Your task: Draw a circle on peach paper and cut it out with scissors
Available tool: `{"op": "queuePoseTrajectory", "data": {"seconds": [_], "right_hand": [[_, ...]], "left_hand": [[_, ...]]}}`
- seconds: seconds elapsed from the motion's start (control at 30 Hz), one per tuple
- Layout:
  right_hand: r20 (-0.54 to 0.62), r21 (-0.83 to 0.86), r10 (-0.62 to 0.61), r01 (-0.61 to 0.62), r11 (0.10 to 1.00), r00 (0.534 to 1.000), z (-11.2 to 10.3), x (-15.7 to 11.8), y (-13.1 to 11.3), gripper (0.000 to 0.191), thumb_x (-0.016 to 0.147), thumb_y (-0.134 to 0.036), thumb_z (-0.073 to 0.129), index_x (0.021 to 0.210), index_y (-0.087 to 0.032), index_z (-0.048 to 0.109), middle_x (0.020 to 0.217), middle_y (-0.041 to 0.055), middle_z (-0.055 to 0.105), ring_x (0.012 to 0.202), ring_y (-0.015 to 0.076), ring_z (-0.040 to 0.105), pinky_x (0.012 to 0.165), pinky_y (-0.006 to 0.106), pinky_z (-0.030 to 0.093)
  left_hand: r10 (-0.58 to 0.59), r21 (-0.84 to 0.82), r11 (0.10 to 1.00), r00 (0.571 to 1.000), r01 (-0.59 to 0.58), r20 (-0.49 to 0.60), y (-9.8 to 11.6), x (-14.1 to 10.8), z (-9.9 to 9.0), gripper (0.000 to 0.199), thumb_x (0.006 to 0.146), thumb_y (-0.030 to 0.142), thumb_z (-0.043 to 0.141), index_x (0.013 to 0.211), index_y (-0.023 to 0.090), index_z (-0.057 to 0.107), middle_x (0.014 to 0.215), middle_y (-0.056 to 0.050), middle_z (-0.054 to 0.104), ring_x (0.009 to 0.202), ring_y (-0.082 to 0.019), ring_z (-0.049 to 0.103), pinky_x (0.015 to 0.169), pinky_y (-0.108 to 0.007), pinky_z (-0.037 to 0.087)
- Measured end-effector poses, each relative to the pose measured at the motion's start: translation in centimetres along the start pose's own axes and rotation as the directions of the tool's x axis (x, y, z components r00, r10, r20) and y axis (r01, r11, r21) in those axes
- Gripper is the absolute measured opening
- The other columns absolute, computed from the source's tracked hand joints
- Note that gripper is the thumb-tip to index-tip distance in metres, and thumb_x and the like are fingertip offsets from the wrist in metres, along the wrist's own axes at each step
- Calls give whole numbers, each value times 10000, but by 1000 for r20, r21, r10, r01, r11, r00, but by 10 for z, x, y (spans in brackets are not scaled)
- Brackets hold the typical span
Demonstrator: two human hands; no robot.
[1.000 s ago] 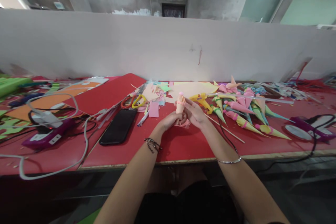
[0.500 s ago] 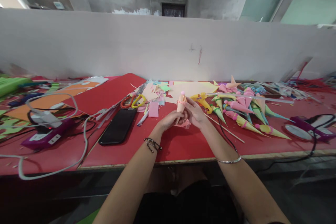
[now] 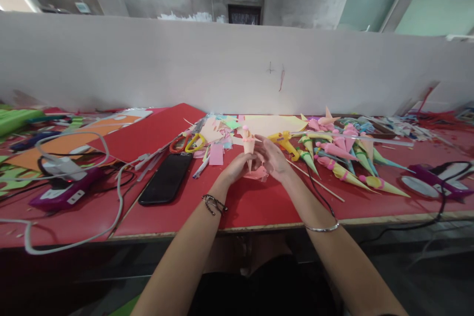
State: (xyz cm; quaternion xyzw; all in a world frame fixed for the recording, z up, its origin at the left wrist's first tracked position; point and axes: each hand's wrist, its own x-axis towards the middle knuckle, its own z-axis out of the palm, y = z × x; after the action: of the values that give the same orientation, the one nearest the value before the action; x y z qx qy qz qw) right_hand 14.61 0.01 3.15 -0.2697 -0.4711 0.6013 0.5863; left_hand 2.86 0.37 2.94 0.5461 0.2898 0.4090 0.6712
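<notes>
My left hand (image 3: pixel 237 167) is closed round the lower part of a peach paper cone (image 3: pixel 249 146), which stands nearly upright with a pink pompom at its top and a pink trim round it. To the right of the cone, my right hand (image 3: pixel 273 159) has its fingers apart and holds nothing that I can see. Below the hands a crumpled pink piece (image 3: pixel 258 174) lies on the red table (image 3: pixel 255 207). A yellow glue gun (image 3: pixel 284 143) rests just beyond my right hand.
Several finished-looking paper cones (image 3: pixel 344 163) are heaped at the right. To the left lie a black phone (image 3: pixel 166 178), scissors (image 3: pixel 187 143), paper scraps (image 3: pixel 217 154) and red sheets (image 3: pixel 148 133). A purple power strip (image 3: pixel 68 190) with white cables sits farther left. A wooden stick (image 3: pixel 318 181) lies right.
My right hand has let go of the cone and opened, moving slightly away from it. The cone has shifted a little left in my left hand.
</notes>
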Motion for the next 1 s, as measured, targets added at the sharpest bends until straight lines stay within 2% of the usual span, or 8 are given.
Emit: {"op": "queuePoseTrajectory", "data": {"seconds": [0.1,0.2,0.37,0.53,0.73,1.0], "right_hand": [[-59,-27,-26,24,999,998,-1,1,0,342,661,-475,561,903,-234,581,866,9,631,748,133,588,582,223,452],[-90,-92,-89,81,993,992,-2,3,2,294,632,-372,623,892,-234,600,821,-9,623,772,127,579,689,240,455],[-72,-346,-262,222,911,962,-3,3,6,265,657,-275,611,912,-208,633,894,18,635,853,152,573,816,288,428],[-41,-496,-343,278,822,939,-5,3,8,231,680,-231,577,894,-178,647,884,40,654,826,167,592,778,298,456],[-70,-510,-381,295,808,922,-8,5,11,173,691,-227,570,830,-177,660,825,42,666,784,180,610,723,298,484],[-116,-515,-389,280,810,914,-7,4,9,152,695,-268,571,769,-179,670,768,36,671,634,162,612,644,295,502]], "left_hand": [[74,-55,995,987,-82,-140,1,3,-3,187,617,249,444,588,131,587,431,34,412,431,-68,358,454,-209,271],[113,-92,986,959,-141,-259,0,6,-8,200,631,259,447,632,137,606,460,38,411,443,-62,357,445,-204,257],[98,-133,981,951,-142,-292,0,7,-11,257,640,272,472,725,110,653,451,45,378,425,-51,323,424,-201,224],[100,-146,978,954,-146,-281,1,7,-9,235,648,242,469,695,110,659,428,47,358,427,-51,302,425,-199,209],[105,-129,982,968,-137,-228,1,6,-7,212,660,229,461,547,120,602,410,47,334,407,-49,267,427,-207,210],[106,-112,985,968,-134,-230,-1,7,-9,221,661,239,470,668,111,650,414,49,347,416,-55,285,441,-205,234]]}}
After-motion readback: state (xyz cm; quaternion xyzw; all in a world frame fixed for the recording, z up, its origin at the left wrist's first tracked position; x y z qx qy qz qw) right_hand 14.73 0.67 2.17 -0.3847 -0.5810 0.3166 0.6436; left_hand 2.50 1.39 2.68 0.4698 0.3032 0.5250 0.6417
